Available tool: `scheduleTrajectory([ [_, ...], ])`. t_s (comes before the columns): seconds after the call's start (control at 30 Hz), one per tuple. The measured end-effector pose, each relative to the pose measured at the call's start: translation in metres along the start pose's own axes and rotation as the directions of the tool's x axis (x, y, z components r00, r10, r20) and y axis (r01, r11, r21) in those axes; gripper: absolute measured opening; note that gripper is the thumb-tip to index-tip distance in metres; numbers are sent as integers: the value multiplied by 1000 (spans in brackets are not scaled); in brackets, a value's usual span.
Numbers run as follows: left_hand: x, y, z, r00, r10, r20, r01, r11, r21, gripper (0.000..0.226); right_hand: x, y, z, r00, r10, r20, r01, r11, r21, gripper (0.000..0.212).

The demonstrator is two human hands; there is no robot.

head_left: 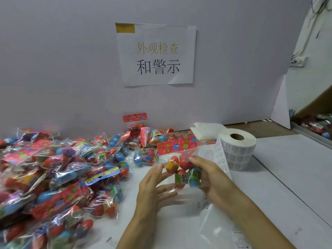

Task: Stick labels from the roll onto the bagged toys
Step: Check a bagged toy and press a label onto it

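– Above the counter (280, 191), what are the hands doing?
– The right hand (210, 175) grips a bag (181, 172) of egg toys, its fingers (195, 159) curled round the top. The left hand (152, 184) is spread, straight fingers touching the bag's left side.
– And the roll?
– The roll (237, 150) stands on the counter just right of the bag, and a strip (220, 157) of labels trails from it behind the right hand.
– The other bags?
– A pile (53, 177) covers the counter's left side, below a paper sign (156, 54).
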State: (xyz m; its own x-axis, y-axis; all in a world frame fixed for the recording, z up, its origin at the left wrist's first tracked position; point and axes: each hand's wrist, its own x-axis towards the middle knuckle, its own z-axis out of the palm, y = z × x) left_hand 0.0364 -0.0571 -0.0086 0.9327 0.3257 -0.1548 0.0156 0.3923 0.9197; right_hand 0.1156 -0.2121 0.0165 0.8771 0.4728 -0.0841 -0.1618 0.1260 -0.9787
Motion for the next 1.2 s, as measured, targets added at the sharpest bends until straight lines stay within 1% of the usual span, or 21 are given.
scheduleTrajectory([
  [0.03, -1, 0, 0, 1000, 5, 11, -5, 1000, 14, 64, -2, 3, 2, 1000, 4, -3, -4, 1000, -17, 48],
  [0.1, 0, -1, 0, 999, 29, 32, -31, 998, 53, 65, -6, 6, 5, 999, -36, -8, 35, 994, -107, 26],
  [0.13, -1, -3, 1, 998, 46, 46, -49, 997, 67, 60, -7, 8, 5, 998, -57, -10, 55, 988, -146, 16],
  [0.17, -1, -3, 1, 996, 63, 67, -69, 995, 77, 53, -7, 9, 6, 997, -75, -18, 72, 984, -163, 13],
  [0.2, -3, -3, 1, 993, 76, 88, -83, 993, 85, 47, -8, 9, 6, 996, -86, -38, 79, 984, -161, 13],
  [0.27, -3, -5, 1, 990, 88, 110, -100, 989, 108, 46, -9, 8, 6, 993, -102, -66, 91, 984, -151, 16],
  [0.47, -2, -8, -4, 987, 80, 136, -102, 981, 163, 49, -12, 7, 8, 994, -111, -17, 106, 979, -175, 9],
  [0.6, -1, -10, -4, 985, 56, 161, -83, 982, 167, 54, -12, 8, 8, 994, -113, -10, 108, 968, -227, 11],
  [0.73, 3, -13, -5, 991, 70, 118, -90, 980, 175, 58, -13, 10, 9, 994, -102, 31, 106, 964, -246, 13],
  [0.83, 6, -15, -7, 992, 81, 99, -97, 982, 165, 56, -12, 11, 10, 994, -81, 68, 96, 961, -259, 14],
  [0.97, 7, -15, -7, 993, 102, 66, -112, 978, 177, 53, -11, 13, 9, 994, -76, 78, 95, 953, -287, 18],
  [1.1, 6, -12, -7, 992, 124, 19, -126, 975, 183, 52, -10, 17, 9, 997, -40, 59, 56, 956, -288, 30],
  [1.2, 5, -10, -9, 995, 98, -26, -93, 984, 153, 54, -9, 18, 9, 999, -29, 42, 41, 946, -322, 41],
])
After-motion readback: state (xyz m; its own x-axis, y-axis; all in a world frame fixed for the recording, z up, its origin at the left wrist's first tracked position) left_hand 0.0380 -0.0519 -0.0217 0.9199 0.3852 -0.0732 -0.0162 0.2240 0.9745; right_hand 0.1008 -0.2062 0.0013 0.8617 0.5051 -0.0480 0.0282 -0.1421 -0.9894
